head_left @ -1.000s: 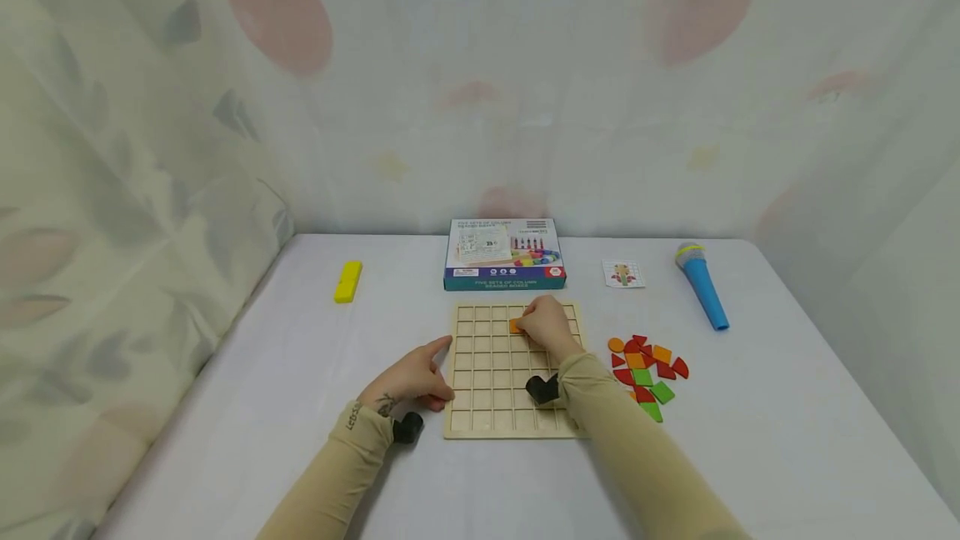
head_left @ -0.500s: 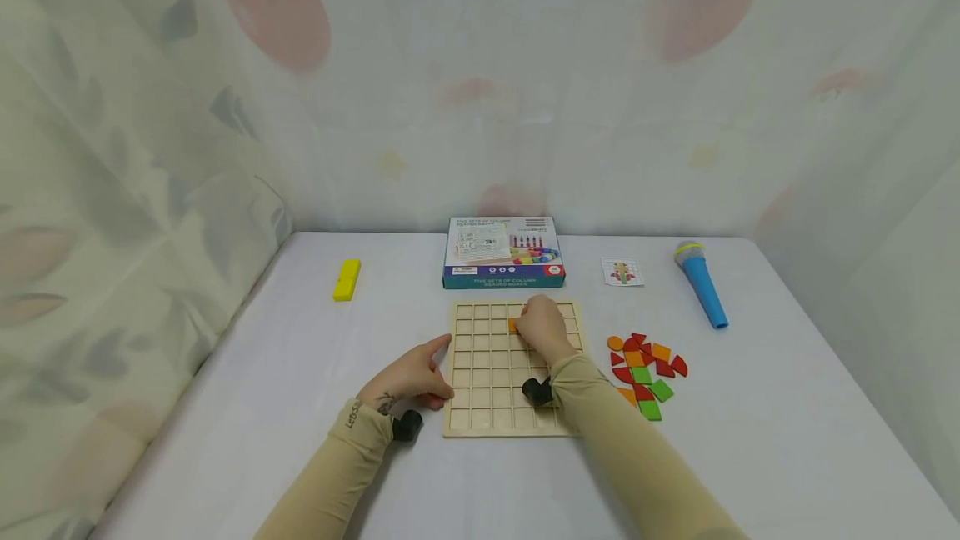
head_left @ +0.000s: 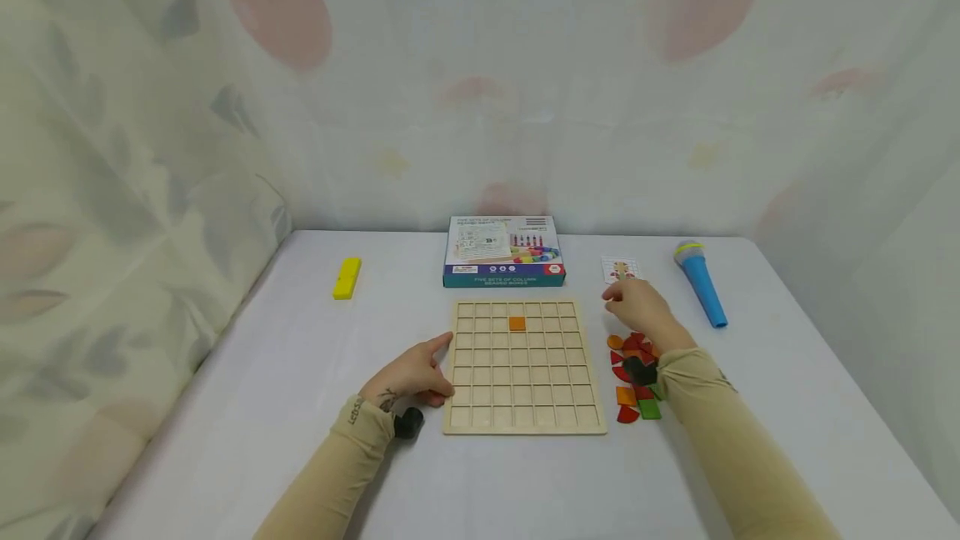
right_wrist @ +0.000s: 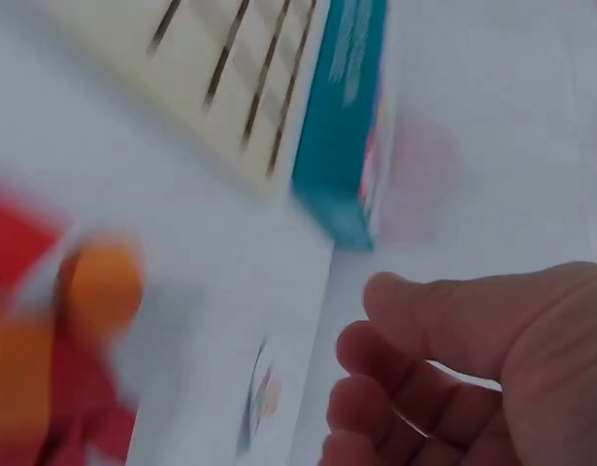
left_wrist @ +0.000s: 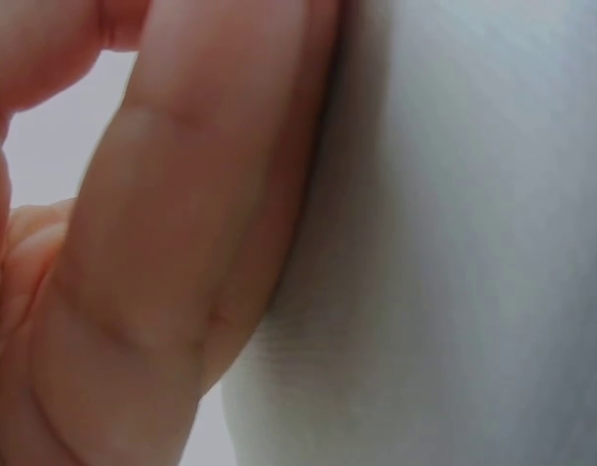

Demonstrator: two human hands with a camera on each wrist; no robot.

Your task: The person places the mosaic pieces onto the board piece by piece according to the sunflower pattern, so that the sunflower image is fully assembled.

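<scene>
A wooden grid board point(head_left: 528, 376) lies on the table with one orange square tile point(head_left: 517, 323) in a cell of its second row from the back. Against the board's left edge, my left hand point(head_left: 408, 373) rests with index finger and thumb spread apart. My right hand point(head_left: 641, 307) hovers right of the board, fingers loosely bent and holding nothing. Below it is a loose heap of red, orange and green pieces, among them a green square point(head_left: 649, 410) and an orange disc point(right_wrist: 106, 285); wrist and sleeve hide part of the heap. The hand's fingertips are close to a small picture card point(head_left: 618, 266).
Behind the board stands a flat cardboard box point(head_left: 503, 252) with a printed sheet on top. A blue toy microphone point(head_left: 703, 288) lies at the right, a yellow block point(head_left: 347, 278) at the left. Curtains point(head_left: 480, 107) close off the back and sides.
The right hand has let go of the orange square tile in the board and moved right, over the loose pieces toward the card. My left hand has stayed at the board's edge.
</scene>
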